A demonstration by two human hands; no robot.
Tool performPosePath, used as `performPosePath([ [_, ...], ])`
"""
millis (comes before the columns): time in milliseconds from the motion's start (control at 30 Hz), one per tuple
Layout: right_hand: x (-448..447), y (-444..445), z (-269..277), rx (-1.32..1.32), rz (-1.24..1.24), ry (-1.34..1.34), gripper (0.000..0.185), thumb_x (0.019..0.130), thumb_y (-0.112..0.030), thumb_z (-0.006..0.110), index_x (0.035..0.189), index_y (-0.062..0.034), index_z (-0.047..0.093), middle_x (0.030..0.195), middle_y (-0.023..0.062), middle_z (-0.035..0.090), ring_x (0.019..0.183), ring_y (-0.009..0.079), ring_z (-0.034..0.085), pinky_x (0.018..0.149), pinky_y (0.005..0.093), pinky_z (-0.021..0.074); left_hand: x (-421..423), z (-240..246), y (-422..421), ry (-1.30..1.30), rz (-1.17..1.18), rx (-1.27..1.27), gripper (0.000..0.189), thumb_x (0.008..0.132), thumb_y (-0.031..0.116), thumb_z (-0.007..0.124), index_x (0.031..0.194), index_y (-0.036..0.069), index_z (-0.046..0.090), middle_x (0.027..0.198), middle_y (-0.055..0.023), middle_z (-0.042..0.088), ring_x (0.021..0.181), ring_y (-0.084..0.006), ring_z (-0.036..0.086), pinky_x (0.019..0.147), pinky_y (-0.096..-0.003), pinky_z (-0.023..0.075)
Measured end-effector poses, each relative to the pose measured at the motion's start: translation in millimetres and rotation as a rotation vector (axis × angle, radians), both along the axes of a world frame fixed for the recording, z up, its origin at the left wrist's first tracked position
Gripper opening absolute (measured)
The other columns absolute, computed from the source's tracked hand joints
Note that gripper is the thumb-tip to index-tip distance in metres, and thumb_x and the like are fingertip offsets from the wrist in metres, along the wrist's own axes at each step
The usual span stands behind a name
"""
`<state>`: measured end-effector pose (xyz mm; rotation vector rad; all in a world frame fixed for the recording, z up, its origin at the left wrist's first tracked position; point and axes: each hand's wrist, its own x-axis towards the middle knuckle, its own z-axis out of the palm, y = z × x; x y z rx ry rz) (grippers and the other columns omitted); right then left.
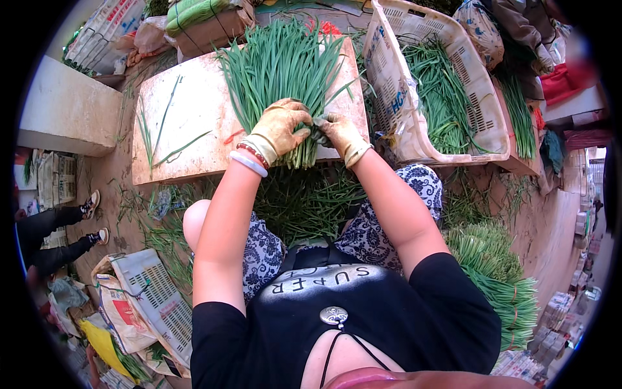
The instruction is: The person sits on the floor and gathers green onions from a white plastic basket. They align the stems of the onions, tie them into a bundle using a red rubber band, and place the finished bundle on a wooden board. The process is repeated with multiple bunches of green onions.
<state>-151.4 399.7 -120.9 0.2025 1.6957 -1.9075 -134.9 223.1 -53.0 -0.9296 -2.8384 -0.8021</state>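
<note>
A large bunch of garlic chives [277, 73] lies on a white board-topped stand, leaves pointing away from me and cut stem ends towards me. My left hand [282, 127], in a stained yellowish glove, grips the bunch near the stems. A beaded bracelet and a pale bangle circle that wrist. Against the right side of the same stems, my right hand [342, 136] has its gloved fingers closed, their tips dark with dirt. Whether a tie is between those fingertips is hidden. Several loose chive leaves [167, 116] lie on the white board [194, 97] to the left.
A white plastic crate [423, 116] of chives stands at the right. Tied chive bundles [505, 301] are stacked beside me at right. Trimmings [306, 204] litter the floor under the board. Another crate [155, 287] is at lower left, near a person's legs [58, 233]. Red ties [323, 26] lie behind the bunch.
</note>
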Motion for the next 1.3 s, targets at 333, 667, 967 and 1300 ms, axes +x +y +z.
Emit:
performPosePath([
  [333,-18,5,24,0.463,0.122,0.439,0.023,0.085,-0.019,0.060,0.095,0.0025,0.062,0.074,0.0107,0.064,0.064,0.0155,0.061,0.057,0.0285,0.0496,3,-36,-5,0.102,-0.021,-0.045,0.016,0.076,0.014,0.060,0.089,0.011,0.067,0.114,-0.0124,0.056,0.109,-0.0337,0.049,0.101,-0.0429,0.0345],
  [667,32,-9,13,0.887,0.359,0.665,0.033,0.081,-0.015,0.052,0.108,0.0018,0.056,0.094,0.0270,0.061,0.092,0.0390,0.059,0.082,0.0433,0.0469,5,-36,1,0.109,0.001,-0.174,0.031,0.082,0.014,0.054,0.111,0.020,0.062,0.124,-0.0111,0.052,0.117,-0.0319,0.046,0.106,-0.0433,0.0295],
  [967,14,31,15,1.351,0.284,0.961,0.020,0.080,-0.023,0.061,0.095,-0.0108,0.062,0.095,0.0143,0.062,0.085,0.0343,0.061,0.075,0.0438,0.0484,3,-36,9,0.001,0.066,-0.352,0.029,0.087,0.017,0.045,0.107,0.019,0.064,0.129,-0.0084,0.049,0.126,-0.0276,0.039,0.110,-0.0414,0.0236],
  [1300,-11,44,22,1.050,0.295,0.722,0.031,0.077,-0.029,0.065,0.101,-0.0098,0.063,0.100,0.0199,0.062,0.094,0.0340,0.060,0.082,0.0409,0.0474,1,-37,9,0.001,0.060,-0.361,0.029,0.084,0.017,0.047,0.107,0.021,0.064,0.128,-0.0081,0.050,0.125,-0.0277,0.039,0.110,-0.0424,0.0237],
])
